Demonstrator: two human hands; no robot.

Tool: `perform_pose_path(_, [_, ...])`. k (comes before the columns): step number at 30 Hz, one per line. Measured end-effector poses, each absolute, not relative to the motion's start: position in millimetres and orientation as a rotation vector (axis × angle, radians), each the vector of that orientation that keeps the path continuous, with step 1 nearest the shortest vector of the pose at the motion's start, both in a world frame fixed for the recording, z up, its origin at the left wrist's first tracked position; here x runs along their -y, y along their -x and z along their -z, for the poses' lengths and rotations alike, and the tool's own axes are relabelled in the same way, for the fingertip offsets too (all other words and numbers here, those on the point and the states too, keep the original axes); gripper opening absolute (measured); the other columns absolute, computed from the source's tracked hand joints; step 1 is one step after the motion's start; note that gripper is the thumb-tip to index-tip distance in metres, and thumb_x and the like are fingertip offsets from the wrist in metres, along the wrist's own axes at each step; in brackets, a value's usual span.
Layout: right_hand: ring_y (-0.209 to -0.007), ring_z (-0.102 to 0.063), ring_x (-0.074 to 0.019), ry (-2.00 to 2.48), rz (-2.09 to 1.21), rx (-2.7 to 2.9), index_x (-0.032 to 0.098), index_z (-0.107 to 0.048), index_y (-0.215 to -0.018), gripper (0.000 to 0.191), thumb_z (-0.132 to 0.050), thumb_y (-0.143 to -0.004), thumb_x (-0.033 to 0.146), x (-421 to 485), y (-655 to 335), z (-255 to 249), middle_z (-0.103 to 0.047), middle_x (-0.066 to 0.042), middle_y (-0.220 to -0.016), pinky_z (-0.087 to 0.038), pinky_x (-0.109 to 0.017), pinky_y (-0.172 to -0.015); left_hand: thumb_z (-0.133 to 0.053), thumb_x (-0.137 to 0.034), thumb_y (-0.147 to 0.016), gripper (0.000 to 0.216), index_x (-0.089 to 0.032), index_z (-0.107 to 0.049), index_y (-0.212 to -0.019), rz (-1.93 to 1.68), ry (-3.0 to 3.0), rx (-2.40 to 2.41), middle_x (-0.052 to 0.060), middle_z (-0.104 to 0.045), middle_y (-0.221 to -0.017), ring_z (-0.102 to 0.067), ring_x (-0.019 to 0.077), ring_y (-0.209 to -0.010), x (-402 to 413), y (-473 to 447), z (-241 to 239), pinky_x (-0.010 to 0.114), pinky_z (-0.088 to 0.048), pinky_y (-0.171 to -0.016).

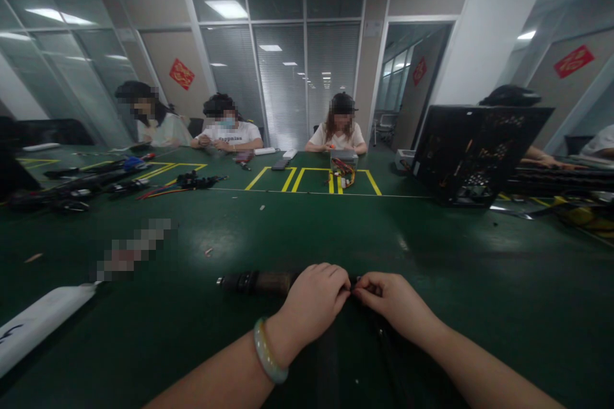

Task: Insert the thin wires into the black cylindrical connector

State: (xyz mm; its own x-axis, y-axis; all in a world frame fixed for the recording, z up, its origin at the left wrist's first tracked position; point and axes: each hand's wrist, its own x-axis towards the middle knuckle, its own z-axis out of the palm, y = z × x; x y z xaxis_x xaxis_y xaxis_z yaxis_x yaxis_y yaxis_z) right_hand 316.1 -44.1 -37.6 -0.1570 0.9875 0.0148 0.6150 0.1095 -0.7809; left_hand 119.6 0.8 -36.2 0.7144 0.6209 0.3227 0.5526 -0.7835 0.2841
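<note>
A dark electric screwdriver point(271, 282) lies on the green table, its metal tip pointing left. My left hand point(314, 300) is closed round its rear part, with a pale bangle point(269, 350) on the wrist. Close to the left fingertips, my right hand point(396, 300) is closed in a pinch at the screwdriver's rear end. A dark cord point(381, 332) runs from there toward me, under the right hand. The fingers hide most of the join between cord and tool.
A white object point(43, 319) lies at the left, partly blurred out. Beyond are dark cables point(192, 180), a power supply point(343, 160) with coloured wires, and a black computer case point(480, 153). Several people sit across the table. Yellow tape point(268, 177) marks the far side.
</note>
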Motion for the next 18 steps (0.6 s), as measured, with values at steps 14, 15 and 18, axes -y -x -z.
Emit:
perform_pose_path(14, [-0.070, -0.063, -0.0161, 1.573, -0.854, 1.840, 0.021, -0.071, -0.084, 0.015, -0.059, -0.089, 0.029, 41.7, -317.0, 43.1, -0.070, 0.002, -0.077, -0.040, -0.022, -0.060, -0.057, -0.018, -0.090, 0.004, -0.021, -0.058, -0.092, -0.549, -2.791, -0.928, 0.002, -0.062, -0.095, -0.057, 0.0202, -0.093, 0.8, -119.8, 29.2, 0.033, -0.044, -0.084])
perform_pose_path(15, [-0.070, -0.062, -0.0160, 1.576, -0.853, 1.840, 0.021, -0.071, -0.084, 0.015, -0.059, -0.089, 0.030, 41.8, -317.0, 42.8, -0.070, 0.002, -0.077, -0.040, -0.022, -0.060, -0.057, -0.016, -0.088, 0.007, -0.021, -0.058, -0.093, -0.554, -2.787, -0.923, 0.002, -0.062, -0.095, -0.057, 0.0203, -0.093, 0.9, -119.6, 29.2, 0.033, -0.044, -0.085])
perform_pose_path(18, [-0.068, -0.061, -0.0155, 1.577, -0.849, 1.842, 0.022, -0.071, -0.084, 0.015, -0.059, -0.090, 0.030, 42.0, -317.4, 42.5, -0.070, 0.003, -0.076, -0.039, -0.022, -0.058, -0.056, -0.012, -0.086, 0.012, -0.021, -0.057, -0.094, -0.571, -2.770, -0.922, 0.002, -0.062, -0.095, -0.057, 0.0206, -0.094, 1.1, -119.3, 30.2, 0.034, -0.043, -0.087])
